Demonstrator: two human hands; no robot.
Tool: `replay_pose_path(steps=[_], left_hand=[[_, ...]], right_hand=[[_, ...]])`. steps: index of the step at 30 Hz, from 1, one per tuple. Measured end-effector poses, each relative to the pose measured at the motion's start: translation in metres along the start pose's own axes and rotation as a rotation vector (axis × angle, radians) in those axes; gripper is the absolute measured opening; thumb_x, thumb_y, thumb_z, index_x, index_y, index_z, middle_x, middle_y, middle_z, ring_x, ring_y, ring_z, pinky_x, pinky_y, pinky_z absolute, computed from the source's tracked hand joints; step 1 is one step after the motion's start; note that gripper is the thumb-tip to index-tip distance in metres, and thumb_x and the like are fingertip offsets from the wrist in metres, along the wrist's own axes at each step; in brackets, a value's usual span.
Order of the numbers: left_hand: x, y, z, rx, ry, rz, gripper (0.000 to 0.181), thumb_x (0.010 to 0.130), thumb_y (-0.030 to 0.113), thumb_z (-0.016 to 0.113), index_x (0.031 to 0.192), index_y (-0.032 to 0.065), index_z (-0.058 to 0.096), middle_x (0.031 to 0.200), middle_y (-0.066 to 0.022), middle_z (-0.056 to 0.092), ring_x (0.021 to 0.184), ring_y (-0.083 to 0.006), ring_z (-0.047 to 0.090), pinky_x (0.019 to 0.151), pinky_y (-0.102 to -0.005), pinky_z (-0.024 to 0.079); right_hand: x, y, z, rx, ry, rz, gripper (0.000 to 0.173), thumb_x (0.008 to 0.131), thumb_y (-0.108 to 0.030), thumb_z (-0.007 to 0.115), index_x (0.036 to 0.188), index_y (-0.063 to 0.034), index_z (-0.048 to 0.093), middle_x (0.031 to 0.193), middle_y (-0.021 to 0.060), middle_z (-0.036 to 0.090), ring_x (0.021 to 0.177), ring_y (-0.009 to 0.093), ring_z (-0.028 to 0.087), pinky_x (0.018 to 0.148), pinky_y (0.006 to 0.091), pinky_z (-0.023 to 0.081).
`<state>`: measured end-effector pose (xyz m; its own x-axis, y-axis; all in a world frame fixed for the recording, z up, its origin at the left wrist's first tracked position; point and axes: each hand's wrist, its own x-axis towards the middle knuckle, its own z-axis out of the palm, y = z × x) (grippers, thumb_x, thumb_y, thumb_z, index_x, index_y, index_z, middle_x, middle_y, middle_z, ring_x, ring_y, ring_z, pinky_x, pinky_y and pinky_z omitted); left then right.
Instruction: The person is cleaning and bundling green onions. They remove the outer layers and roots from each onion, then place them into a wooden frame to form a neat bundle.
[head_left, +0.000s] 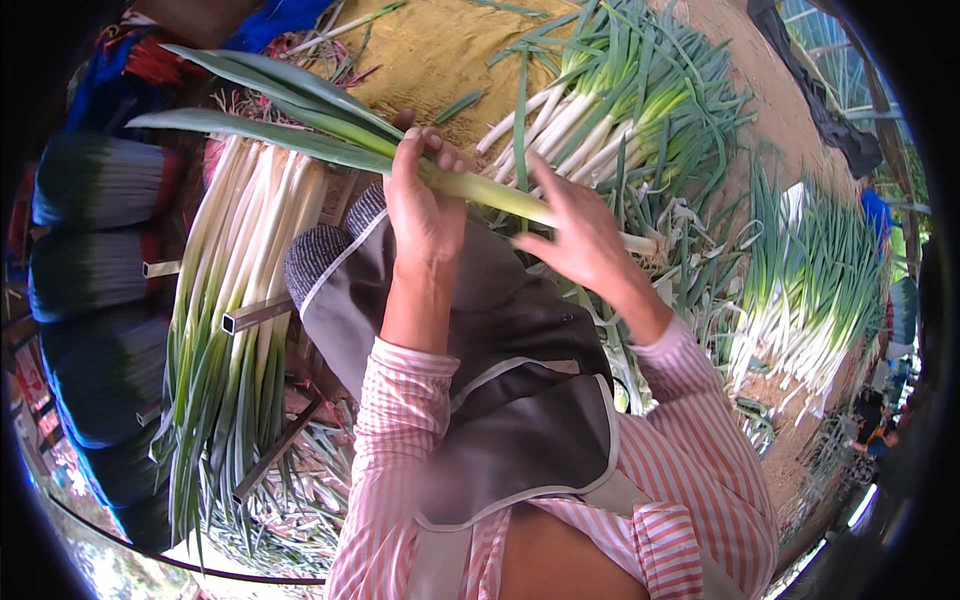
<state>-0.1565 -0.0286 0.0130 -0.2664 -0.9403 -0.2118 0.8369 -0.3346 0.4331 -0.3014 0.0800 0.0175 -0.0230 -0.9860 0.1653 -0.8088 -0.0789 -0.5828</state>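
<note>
My left hand is closed around a large green onion at the place where its pale stalk turns into broad green leaves. The leaves reach out to the upper left; the root end points right. Over the white part of the stalk is my right hand, slightly blurred, its thumb and fingers spread on either side. Whether its palm touches the stalk is hard to tell. Below both hands lies a dark apron across my lap.
Green onions lie on a rack with square metal bars at left, beside stacked bundles. More onion piles lie ahead and right. Stripped leaves litter the ground near my right arm.
</note>
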Motion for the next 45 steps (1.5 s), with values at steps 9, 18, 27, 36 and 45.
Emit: replay_pose_path(steps=[9,18,27,36,45], left_hand=[[-0.043,0.093,-0.019,0.104,0.021,0.327,0.056,0.078,0.055,0.063,0.106,0.0077,0.054,0.064,-0.0003,0.049,0.057,-0.0094,0.044,0.058,-0.0242,0.04],[-0.063,0.158,-0.074,-0.28,0.11,0.48,0.049,0.084,0.052,0.055,0.097,0.004,0.057,0.068,-0.0008,0.047,0.062,-0.0126,0.045,0.064,-0.0282,0.043],[-0.064,0.089,-0.048,-0.128,0.065,0.399,0.06,0.079,0.06,0.055,0.117,0.0142,0.048,0.099,-0.0079,0.052,0.094,-0.0223,0.047,0.09,-0.0405,0.039],[-0.07,0.063,-0.042,-0.143,-0.06,0.397,0.039,0.092,0.034,0.051,0.125,0.0161,0.041,0.107,-0.0086,0.056,0.102,-0.0231,0.047,0.092,-0.0412,0.039],[-0.077,0.069,-0.048,-0.146,-0.05,0.405,0.041,0.093,0.036,0.049,0.127,0.0155,0.039,0.107,-0.0094,0.057,0.1,-0.0231,0.049,0.09,-0.0402,0.039]], right_hand=[[0.02,0.033,0.038,-0.082,0.124,-0.188,0.033,0.067,0.002,0.061,0.098,-0.0076,0.066,0.075,0.0096,0.067,0.06,0.024,0.064,0.06,0.0376,0.052],[-0.032,0.158,-0.054,-0.25,0.255,0.462,0.037,0.084,-0.016,0.054,0.12,-0.0067,0.056,0.118,0.0197,0.057,0.11,0.031,0.055,0.098,0.0373,0.037],[0.043,-0.079,0.018,0.151,0.213,-0.307,0.04,0.072,-0.013,0.072,0.109,-0.0068,0.06,0.117,0.0109,0.057,0.105,0.029,0.053,0.091,0.039,0.041],[0.059,-0.123,0.061,0.099,0.079,-0.303,0.026,0.071,-0.015,0.068,0.09,-0.0063,0.053,0.091,0.0089,0.059,0.087,0.028,0.057,0.081,0.0391,0.043],[0.056,-0.124,0.068,0.218,0.205,-0.441,0.022,0.073,-0.018,0.069,0.083,-0.0047,0.055,0.079,0.008,0.061,0.075,0.029,0.06,0.074,0.0377,0.046]])
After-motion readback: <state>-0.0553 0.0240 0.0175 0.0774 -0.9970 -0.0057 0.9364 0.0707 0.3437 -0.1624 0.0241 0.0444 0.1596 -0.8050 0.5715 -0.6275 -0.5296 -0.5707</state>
